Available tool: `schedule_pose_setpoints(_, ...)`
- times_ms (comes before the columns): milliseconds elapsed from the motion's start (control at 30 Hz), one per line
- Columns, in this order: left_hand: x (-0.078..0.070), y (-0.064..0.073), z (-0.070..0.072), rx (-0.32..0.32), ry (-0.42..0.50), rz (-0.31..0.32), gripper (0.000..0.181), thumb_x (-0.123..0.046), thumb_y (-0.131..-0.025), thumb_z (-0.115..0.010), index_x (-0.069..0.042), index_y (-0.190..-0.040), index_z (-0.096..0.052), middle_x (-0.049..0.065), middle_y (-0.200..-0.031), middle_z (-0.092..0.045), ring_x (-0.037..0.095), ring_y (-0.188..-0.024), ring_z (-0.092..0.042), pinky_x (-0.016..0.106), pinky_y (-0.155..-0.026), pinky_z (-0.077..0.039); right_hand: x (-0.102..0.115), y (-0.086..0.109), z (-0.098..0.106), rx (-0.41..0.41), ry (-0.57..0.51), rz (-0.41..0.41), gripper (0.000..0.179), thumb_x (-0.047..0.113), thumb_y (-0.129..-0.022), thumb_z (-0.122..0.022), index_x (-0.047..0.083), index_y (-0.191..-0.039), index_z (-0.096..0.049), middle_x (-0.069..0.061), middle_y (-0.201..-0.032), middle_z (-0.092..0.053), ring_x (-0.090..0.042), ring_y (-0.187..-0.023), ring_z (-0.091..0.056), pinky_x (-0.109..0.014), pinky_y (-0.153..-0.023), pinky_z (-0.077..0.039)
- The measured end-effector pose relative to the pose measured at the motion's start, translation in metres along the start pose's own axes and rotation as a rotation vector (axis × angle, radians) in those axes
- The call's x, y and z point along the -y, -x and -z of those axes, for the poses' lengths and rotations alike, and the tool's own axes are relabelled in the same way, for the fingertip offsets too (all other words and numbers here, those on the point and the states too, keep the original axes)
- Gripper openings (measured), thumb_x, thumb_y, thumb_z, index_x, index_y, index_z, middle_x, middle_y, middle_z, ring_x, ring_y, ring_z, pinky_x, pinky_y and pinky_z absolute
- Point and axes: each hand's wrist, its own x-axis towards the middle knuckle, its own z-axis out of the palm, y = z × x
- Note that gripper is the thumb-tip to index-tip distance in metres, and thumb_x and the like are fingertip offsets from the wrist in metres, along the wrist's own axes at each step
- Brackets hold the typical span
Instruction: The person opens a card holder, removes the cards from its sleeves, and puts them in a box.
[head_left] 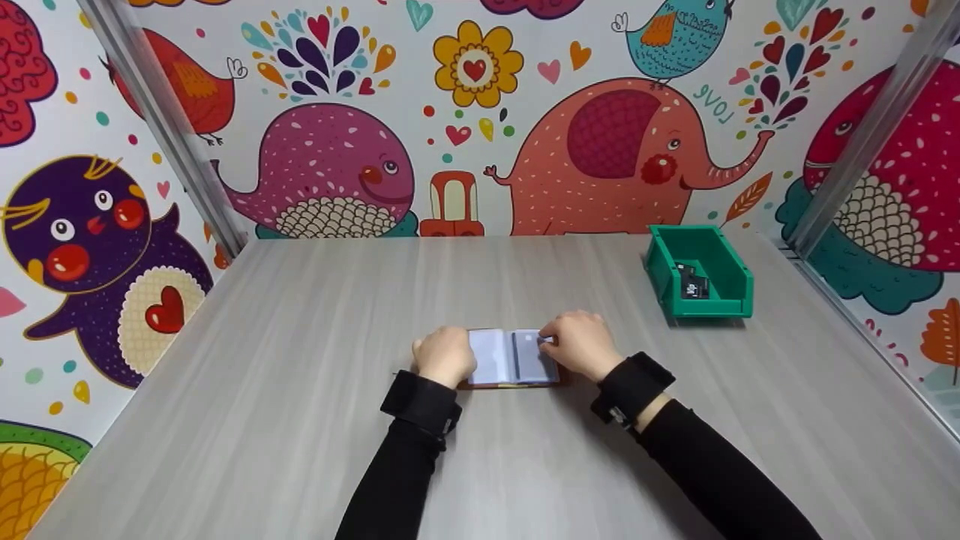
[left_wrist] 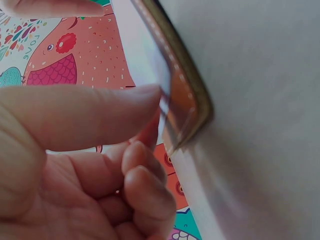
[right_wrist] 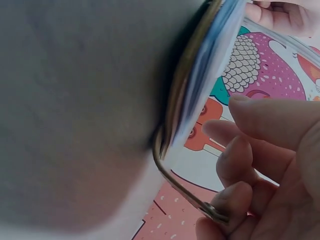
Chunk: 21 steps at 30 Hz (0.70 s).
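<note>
A card holder (head_left: 491, 358) with clear sleeves and a brown cover lies open on the table. My left hand (head_left: 445, 355) is at its left side. In the left wrist view, the thumb and index finger pinch a clear sleeve (left_wrist: 159, 67) by the stitched corner of the cover (left_wrist: 181, 95). On the right side my right hand (head_left: 583, 343) hovers over the sleeve edge, fingers loosely bent. In the right wrist view, thumb and index finger are apart with nothing visible between them. A strap with a metal snap (right_wrist: 192, 197) sticks out against the lower fingers.
A green bin (head_left: 712, 307) with small black items (head_left: 693, 285) inside stands at the table's back right. Patterned walls (head_left: 465, 135) with metal posts (head_left: 161, 127) border the pale wooden table (head_left: 300, 315).
</note>
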Motion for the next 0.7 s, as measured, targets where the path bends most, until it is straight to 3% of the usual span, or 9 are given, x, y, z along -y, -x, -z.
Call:
schedule_pose_setpoints(200,0.0003,-0.0012,-0.0011,-0.003,0.0,0.0,0.015,-0.008,-0.08,-0.065,-0.005,-0.093,-0.072,0.012,-0.102,-0.069,0.031,-0.092,-0.064,0.044,-0.082,-0.041,0.001,-0.0003,-0.0019,0.043,0.029,-0.008,0.015,0.019,-0.083,-0.079,0.01,-0.095,-0.079,-0.009,-0.089,-0.072,-0.031,-0.082,-0.063,-0.046,-0.072,-0.044)
schedule_pose_setpoints(267,-0.0019,0.0032,0.0049,0.011,0.01,0.005,0.014,-0.006,-0.08,-0.065,-0.004,-0.093,-0.072,0.012,-0.102,-0.069,0.032,-0.093,-0.064,0.044,-0.083,-0.041,0.0019,-0.0009,-0.0021,0.052,0.031,-0.014,0.015,0.019,-0.083,-0.079,0.01,-0.096,-0.079,-0.009,-0.09,-0.072,-0.031,-0.083,-0.063,-0.046,-0.072,-0.044)
schedule_pose_setpoints(700,-0.002,0.005,0.0055,0.004,0.017,-0.003,0.014,-0.007,-0.081,-0.066,-0.006,-0.094,-0.072,0.013,-0.104,-0.07,0.033,-0.094,-0.064,0.046,-0.084,-0.041,0.0021,-0.0017,-0.0021,0.058,0.008,-0.023,0.012,0.017,-0.084,-0.078,0.01,-0.094,-0.08,-0.007,-0.09,-0.074,-0.03,-0.082,-0.064,-0.046,-0.074,-0.044)
